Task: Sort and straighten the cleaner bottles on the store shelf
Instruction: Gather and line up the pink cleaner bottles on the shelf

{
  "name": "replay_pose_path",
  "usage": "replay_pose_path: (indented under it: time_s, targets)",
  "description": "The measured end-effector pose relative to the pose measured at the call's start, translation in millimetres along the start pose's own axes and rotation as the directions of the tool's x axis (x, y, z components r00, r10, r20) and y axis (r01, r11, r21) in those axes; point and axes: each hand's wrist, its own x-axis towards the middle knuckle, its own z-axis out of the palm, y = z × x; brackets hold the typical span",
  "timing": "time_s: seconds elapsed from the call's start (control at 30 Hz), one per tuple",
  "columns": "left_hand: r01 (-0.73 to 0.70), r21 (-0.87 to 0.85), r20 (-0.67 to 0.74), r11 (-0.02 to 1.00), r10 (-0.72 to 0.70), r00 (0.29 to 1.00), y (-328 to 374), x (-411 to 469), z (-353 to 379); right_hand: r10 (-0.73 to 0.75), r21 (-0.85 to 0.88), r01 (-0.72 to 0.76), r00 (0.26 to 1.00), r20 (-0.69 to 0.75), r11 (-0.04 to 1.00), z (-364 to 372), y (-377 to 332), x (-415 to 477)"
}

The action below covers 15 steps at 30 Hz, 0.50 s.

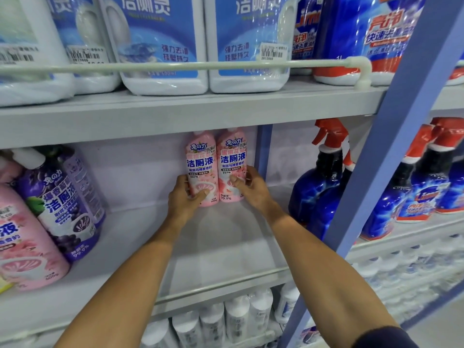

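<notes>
Middle shelf (221,247), viewed from its front edge. Left hand (185,197) grips the left pink bottle (201,159) low on its body; right hand (253,189) likewise grips the right pink bottle (232,156). Both bottles stand upright, apparently touching each other, close to the back wall (140,167).
</notes>
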Motion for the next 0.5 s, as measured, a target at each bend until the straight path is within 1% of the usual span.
replay_pose_path:
  time_s: [0.27,0.4,0.5]
  targets:
    - [0.01,-0.038,0.016,0.999,-0.01,1.0,7,-6,2,0.008,-0.056,-0.008,1.0,0.009,0.998,0,-6,-3]
    - [0.068,-0.055,0.069,0.996,-0.064,0.996,14,-8,-4,0.023,-0.083,-0.023,1.0,-0.002,0.996,0,-15,-9]
    - [0.082,-0.063,0.101,0.995,-0.076,0.992,15,-14,-17,0.022,-0.073,-0.024,0.999,-0.027,0.997,-3,-20,-18]
